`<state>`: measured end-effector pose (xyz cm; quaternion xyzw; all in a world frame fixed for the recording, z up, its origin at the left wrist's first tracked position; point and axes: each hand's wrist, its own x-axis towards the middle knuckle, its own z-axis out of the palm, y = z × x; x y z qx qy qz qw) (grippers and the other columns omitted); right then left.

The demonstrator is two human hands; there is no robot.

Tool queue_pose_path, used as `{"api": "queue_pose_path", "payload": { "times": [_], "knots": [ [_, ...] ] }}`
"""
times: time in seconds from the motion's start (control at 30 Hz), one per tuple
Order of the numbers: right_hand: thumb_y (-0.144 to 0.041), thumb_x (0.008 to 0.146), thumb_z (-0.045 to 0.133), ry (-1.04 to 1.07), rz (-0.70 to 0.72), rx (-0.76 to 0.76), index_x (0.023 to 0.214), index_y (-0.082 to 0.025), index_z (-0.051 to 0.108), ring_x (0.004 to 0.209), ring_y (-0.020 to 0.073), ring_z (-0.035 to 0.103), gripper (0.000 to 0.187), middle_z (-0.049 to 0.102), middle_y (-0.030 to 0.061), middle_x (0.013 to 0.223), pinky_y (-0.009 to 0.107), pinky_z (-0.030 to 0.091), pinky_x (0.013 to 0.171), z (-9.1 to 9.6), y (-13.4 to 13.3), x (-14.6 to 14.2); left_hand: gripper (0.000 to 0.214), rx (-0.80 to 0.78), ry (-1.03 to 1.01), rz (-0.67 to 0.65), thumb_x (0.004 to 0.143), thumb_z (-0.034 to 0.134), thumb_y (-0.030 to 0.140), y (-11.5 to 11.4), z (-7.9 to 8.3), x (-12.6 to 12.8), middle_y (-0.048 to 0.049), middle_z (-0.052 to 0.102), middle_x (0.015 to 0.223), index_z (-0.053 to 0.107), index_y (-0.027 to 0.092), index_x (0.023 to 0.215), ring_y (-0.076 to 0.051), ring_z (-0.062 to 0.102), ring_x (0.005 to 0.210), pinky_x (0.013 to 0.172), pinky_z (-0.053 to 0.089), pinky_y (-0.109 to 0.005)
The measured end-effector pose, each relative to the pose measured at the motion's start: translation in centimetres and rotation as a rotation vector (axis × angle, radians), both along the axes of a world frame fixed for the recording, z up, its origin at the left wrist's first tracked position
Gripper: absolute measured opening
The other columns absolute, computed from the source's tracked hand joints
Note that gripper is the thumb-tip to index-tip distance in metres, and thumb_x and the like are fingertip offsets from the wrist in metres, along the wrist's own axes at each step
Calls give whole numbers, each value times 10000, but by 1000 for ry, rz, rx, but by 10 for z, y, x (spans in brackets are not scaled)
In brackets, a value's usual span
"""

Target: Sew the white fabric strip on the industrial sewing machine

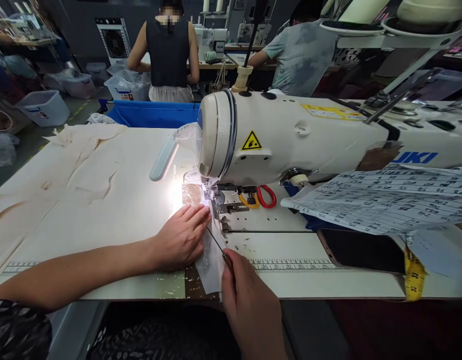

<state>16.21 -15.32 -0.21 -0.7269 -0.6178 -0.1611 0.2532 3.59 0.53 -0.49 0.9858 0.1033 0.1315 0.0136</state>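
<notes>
My left hand (182, 235) lies flat with fingers together and stretched out on a narrow white fabric strip (210, 265), its fingertips close to the presser foot (210, 196) of the white sewing machine (291, 135). My right hand (249, 305) is closed in a pinch on a thin pointed tool (218, 246), whose tip rests on the strip just in front of the needle area. The strip runs from under the foot toward the table's front edge. A bright machine lamp washes out the spot beside the needle.
Cream fabric pieces (81, 165) lie on the table's left. Printed paper sheets (384, 200), a phone (362, 250) and a yellow tape measure (414, 275) lie to the right. Red and yellow scissor handles (261, 197) sit under the machine arm. Two people work at machines behind, beside a blue bin (152, 114).
</notes>
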Motion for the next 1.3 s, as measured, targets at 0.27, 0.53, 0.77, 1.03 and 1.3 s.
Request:
{"api": "queue_pose_path", "payload": {
  "times": [0.27, 0.53, 0.77, 1.03, 1.3],
  "knots": [
    [-217, 1064, 246, 13, 14, 12, 1069, -165, 583, 682, 150, 729, 342, 734, 38, 860, 226, 506, 543, -3, 7, -3, 493, 16, -6, -12, 929, 455, 239, 0, 1, 0, -268, 516, 1397, 525, -48, 1324, -378, 479, 1306, 1104, 424, -559],
    [-191, 1046, 244, -2, 32, 27, 1023, -160, 602, 654, 131, 721, 360, 743, 33, 841, 203, 482, 522, -2, 22, -2, 414, 30, -56, 33, 910, 445, 216, 9, 1, 4, -224, 556, 1333, 585, 15, 1244, -354, 488, 1263, 1091, 416, -566],
    [-191, 1050, 241, -24, -2, 47, 966, -141, 627, 573, 135, 706, 399, 745, 38, 785, 221, 441, 459, 0, 36, -7, 401, 28, -57, 119, 855, 527, 210, 20, 7, 8, -185, 610, 1121, 600, 58, 1219, -319, 537, 1070, 977, 477, -531],
    [-223, 1077, 248, 21, -6, 40, 984, -121, 644, 574, 148, 713, 419, 755, 45, 766, 243, 451, 489, -3, 30, -14, 319, 66, -104, 77, 948, 392, 124, 28, 5, 3, -184, 614, 1220, 632, 73, 1152, -332, 487, 1252, 1085, 419, -544],
    [-283, 1069, 284, 109, -13, 13, 1015, -151, 651, 619, 169, 728, 393, 768, 44, 824, 244, 481, 504, -6, 18, -7, 310, 27, -134, -8, 916, 447, 210, 7, 2, 4, -176, 615, 1239, 663, 67, 1086, -313, 531, 1198, 1100, 434, -553]
  ]
}}
